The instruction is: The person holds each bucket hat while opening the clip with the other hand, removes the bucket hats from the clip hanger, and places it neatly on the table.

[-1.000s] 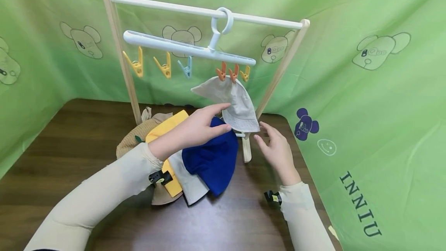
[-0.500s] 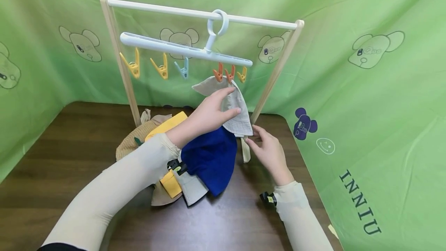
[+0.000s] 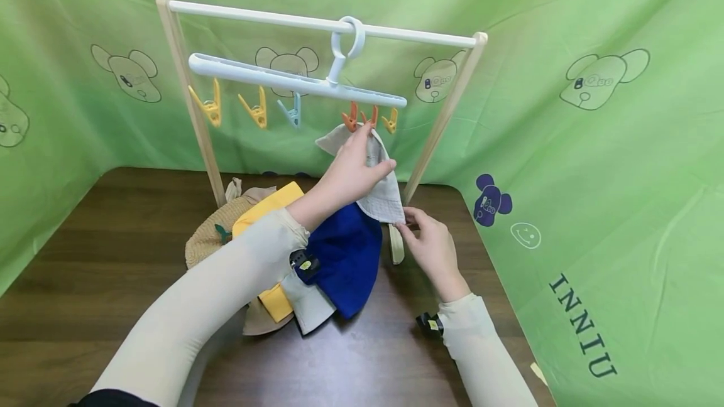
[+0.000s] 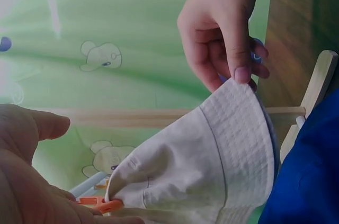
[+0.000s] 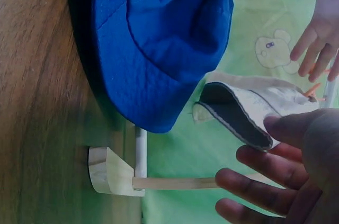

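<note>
A white bucket hat (image 3: 386, 196) hangs from two orange clothespins (image 3: 351, 118) under the pale blue hanger (image 3: 294, 82). My right hand (image 3: 430, 244) pinches the lower corner of its brim between thumb and forefinger; the right wrist view shows the other fingers (image 5: 259, 192) spread. My left hand (image 3: 351, 171) reaches up in front of the hat, fingertips right at the second orange clothespin (image 4: 108, 205). Its thumb stands apart from the fingers in the left wrist view. The hat's dark lining (image 5: 233, 110) shows in the right wrist view.
A blue bucket hat (image 3: 347, 262) lies atop a pile with grey, yellow (image 3: 277, 302) and tan (image 3: 212, 234) hats on the brown table (image 3: 102, 269). Yellow and light blue clothespins (image 3: 291, 110) hang at the left. A wooden rack (image 3: 195, 105) carries the hanger; green cloth (image 3: 599, 162) surrounds it.
My left hand has moved up and right to the orange clothespin. My right hand has moved in to the hat's brim and now pinches its corner.
</note>
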Demonstrator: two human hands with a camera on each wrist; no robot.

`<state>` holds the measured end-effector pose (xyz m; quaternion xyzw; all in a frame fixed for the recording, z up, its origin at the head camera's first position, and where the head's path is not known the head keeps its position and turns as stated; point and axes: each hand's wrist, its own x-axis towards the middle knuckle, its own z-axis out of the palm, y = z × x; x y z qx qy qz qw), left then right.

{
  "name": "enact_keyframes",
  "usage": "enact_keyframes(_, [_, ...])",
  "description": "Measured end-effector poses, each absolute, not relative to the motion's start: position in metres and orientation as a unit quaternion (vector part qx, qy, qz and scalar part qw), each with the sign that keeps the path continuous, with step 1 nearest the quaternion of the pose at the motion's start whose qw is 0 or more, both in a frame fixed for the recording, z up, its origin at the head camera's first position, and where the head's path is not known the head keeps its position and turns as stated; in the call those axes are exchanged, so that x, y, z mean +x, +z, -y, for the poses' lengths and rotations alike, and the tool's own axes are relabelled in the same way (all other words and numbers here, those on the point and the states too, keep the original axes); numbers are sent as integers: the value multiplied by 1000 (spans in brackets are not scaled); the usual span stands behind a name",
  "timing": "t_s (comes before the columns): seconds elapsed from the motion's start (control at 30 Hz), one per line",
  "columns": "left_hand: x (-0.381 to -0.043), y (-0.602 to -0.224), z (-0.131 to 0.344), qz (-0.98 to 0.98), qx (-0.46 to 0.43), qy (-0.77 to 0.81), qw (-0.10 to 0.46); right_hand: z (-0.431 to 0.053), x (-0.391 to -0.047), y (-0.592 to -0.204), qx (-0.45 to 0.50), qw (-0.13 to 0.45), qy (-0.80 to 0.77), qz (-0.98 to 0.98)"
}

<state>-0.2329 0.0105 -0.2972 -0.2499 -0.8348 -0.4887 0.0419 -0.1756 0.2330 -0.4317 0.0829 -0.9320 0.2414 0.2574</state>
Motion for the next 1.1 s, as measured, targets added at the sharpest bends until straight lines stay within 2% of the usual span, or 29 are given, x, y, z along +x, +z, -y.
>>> enact_keyframes(0.33, [-249,-294,-11,842,-216,-493,39,-228,-174,-428,116,278,244,922])
enact_keyframes(0.8, [-269,-288,-14,855,-155,-493,46,-219,-169,-423,147,272,243,919])
enact_keyframes(1.1, [-279,-292,-9,832,-113,-534,100,-207,-163,-419,166,282,226,917])
